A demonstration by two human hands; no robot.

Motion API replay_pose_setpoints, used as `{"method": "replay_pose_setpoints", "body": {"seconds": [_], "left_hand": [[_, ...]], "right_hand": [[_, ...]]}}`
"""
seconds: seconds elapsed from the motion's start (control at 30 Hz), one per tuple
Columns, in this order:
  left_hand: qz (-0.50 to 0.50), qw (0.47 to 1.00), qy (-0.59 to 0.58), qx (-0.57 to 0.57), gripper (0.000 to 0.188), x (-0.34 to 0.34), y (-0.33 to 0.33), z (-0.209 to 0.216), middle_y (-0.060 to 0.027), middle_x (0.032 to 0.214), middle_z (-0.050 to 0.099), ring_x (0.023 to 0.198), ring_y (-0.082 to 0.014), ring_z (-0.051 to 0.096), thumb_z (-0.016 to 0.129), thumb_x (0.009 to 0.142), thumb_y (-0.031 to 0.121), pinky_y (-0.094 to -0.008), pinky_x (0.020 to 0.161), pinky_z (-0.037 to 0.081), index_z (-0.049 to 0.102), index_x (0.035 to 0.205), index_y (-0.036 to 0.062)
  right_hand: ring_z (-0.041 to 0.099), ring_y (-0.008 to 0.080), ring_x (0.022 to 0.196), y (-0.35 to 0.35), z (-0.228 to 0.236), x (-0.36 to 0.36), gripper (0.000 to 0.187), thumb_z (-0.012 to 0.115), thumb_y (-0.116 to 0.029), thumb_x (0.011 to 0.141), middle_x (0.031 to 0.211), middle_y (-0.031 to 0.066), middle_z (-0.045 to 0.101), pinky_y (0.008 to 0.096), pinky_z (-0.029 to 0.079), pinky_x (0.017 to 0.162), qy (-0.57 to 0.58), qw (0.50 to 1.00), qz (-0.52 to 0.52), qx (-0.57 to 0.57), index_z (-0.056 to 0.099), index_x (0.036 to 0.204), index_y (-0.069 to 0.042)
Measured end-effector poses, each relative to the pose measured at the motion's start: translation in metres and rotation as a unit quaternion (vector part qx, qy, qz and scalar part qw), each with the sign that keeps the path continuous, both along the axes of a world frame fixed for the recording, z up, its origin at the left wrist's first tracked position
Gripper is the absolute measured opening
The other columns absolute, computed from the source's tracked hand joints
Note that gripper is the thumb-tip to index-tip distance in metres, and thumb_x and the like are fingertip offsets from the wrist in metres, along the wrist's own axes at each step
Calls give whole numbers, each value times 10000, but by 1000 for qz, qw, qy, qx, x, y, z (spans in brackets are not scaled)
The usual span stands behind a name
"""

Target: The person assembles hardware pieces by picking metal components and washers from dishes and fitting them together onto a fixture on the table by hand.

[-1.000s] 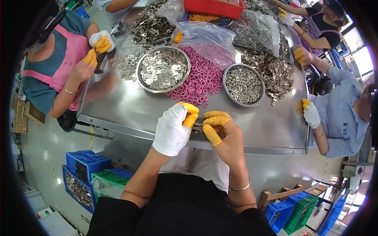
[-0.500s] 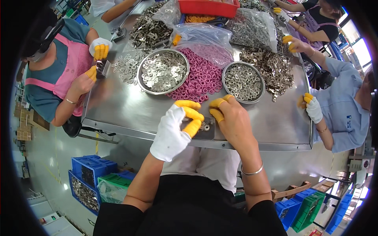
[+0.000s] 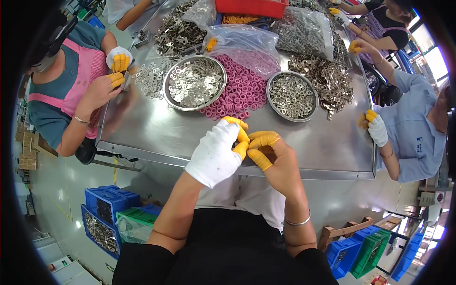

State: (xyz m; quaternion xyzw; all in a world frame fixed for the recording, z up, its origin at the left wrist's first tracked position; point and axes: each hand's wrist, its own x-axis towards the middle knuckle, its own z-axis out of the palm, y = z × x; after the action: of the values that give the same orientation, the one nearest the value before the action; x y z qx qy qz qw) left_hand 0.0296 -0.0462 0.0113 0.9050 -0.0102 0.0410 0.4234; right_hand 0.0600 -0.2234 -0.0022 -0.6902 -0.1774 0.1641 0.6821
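Note:
My left hand (image 3: 217, 153), in a white glove with yellow fingertips, is closed in a pinch near the table's front edge. Against it comes my right hand (image 3: 279, 165), bare but for yellow finger covers, its fingers curled and pinched too. Whatever small piece sits between the fingertips is hidden. Just beyond lies a heap of pink rings (image 3: 244, 92). A round steel bowl (image 3: 189, 109) of thin flat silver pieces stands left of the heap. To its right is a smaller steel bowl (image 3: 298, 120) with small silver rings.
The steel table (image 3: 332, 147) also carries loose silver washers (image 3: 149, 78), metal clips (image 3: 327, 85), clear plastic bags (image 3: 304, 35) and a red bin (image 3: 251, 8). Co-workers sit at left and right. Blue crates (image 3: 111, 202) stand on the floor at left.
My hands have come together, fingertips meeting where they were apart. The small metal part seen on the table between them is now covered. The left co-worker's hands have shifted slightly.

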Motion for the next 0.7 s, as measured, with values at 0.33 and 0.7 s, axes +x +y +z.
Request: {"method": "replay_pose_setpoints", "body": {"seconds": [0.33, 0.7], "left_hand": [[-91, 992, 66, -49, 167, 18, 10, 1, -116, 1145, 645, 948, -284, 645, 637, 756, 6, -381, 852, 509, 641, 923, 16], [134, 908, -39, -394, 280, -18, 16, -19, -101, 1165, 649, 1008, -222, 627, 598, 730, -128, -327, 882, 491, 658, 948, 36]], "right_hand": [[611, 137, 902, 5, 9, 1, 160, 663, 45, 870, 1157, 100, 646, 239, 496, 805, 21, 998, 7, -60, 637, 1025, 13], [617, 173, 891, 3, 8, -1, 262, 729, -9, 812, 1118, 88, 661, 268, 508, 779, -199, 966, 13, -167, 662, 1063, -35]]}}
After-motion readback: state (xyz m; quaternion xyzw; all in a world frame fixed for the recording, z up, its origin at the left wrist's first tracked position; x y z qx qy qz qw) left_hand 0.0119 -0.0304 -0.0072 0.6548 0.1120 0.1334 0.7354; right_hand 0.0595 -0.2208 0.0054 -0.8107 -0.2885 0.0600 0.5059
